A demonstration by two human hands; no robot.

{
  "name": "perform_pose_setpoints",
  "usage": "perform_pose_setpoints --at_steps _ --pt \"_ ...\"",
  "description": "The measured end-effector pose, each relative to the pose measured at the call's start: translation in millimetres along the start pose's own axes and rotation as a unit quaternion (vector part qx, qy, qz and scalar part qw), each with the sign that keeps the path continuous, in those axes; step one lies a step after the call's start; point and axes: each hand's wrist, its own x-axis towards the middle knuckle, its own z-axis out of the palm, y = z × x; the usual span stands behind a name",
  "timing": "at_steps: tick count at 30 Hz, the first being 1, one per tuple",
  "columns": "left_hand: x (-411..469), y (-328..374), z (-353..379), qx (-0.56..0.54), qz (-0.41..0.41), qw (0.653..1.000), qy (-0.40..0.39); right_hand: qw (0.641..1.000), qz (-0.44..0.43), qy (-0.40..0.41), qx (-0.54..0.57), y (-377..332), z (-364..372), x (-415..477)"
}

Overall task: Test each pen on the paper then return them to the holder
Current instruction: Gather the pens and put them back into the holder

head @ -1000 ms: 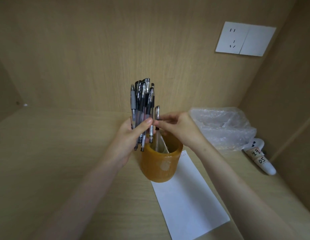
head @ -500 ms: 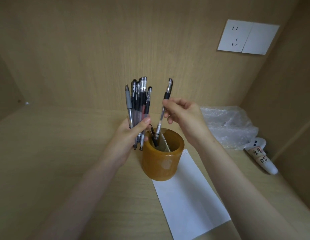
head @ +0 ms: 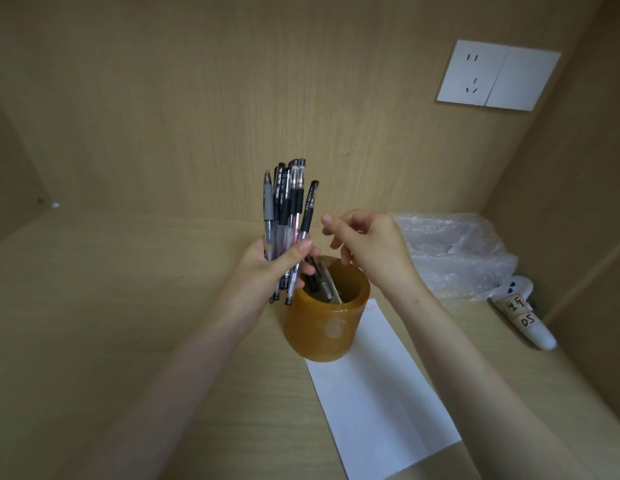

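Head view: left hand gripped a pens bundle just beside holder.
Right hand: fingers loosely curled, empty, above holder.
Risk: the loosely fanned bundle could slip and scatter onto paper.

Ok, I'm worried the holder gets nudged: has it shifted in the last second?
No. The holder still stands on the far corner of the paper, as before; the left hand grips the pens by its rim.

Pens, above the left hand's grip: plastic barrels, clear and glossy black, 1 grey rubbery sleeve. Holder, just below the grip: amber, glossy, translucent. Paper, beneath: white, matt, smooth. Desk: matt wood-grain.
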Motion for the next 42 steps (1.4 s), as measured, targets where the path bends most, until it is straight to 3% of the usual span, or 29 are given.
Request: perform_pose_setpoints --at_steps 4,8,11,14,16,19,22,26,28,36,39,42 --pt "-1 -1 1 0.013 0.006 1.0 -0.025 0.992 0.02 -0.038 0.12 -6 3 0" --pt "-3 -1 1 0.025 0.011 0.999 -0.028 0.989 0.017 -0.076 0.129 -8 6 1" --pt "-3 -2 -3 0.021 0.01 1.0 -0.012 0.987 0.057 -0.056 0.143 3 3 5" --pt "-2 -4 -6 0.0 0.001 1.0 0.003 0.999 0.044 -0.031 -0.009 17 3 17" --pt "-1 -4 -6 -0.008 -0.005 1.0 0.008 0.99 0.051 -0.092 -0.098 18 6 25" --pt "0 -5 -5 -0.016 -0.011 1.0 0.004 0.974 0.091 -0.172 -0.114 10 12 33" --pt "0 -5 -6 -0.025 -0.015 1.0 -0.002 0.971 0.108 -0.21 -0.035 7 12 35" --pt "-1 -6 -9 -0.037 -0.022 0.999 0.006 0.974 0.084 -0.177 0.117 16 4 31" --pt "-2 -7 -10 -0.036 -0.022 0.999 0.008 0.971 0.081 -0.172 0.143 16 -2 22" --pt "-3 -9 -9 -0.036 -0.023 0.999 -0.011 0.988 0.054 -0.143 -0.032 18 -3 0" --pt "-4 -7 -10 -0.032 -0.025 0.999 -0.029 0.996 0.002 -0.09 -0.013 10 -4 2" --pt "-4 -4 -9 0.006 -0.019 0.998 -0.056 0.995 -0.003 -0.093 0.035 -1 2 7"
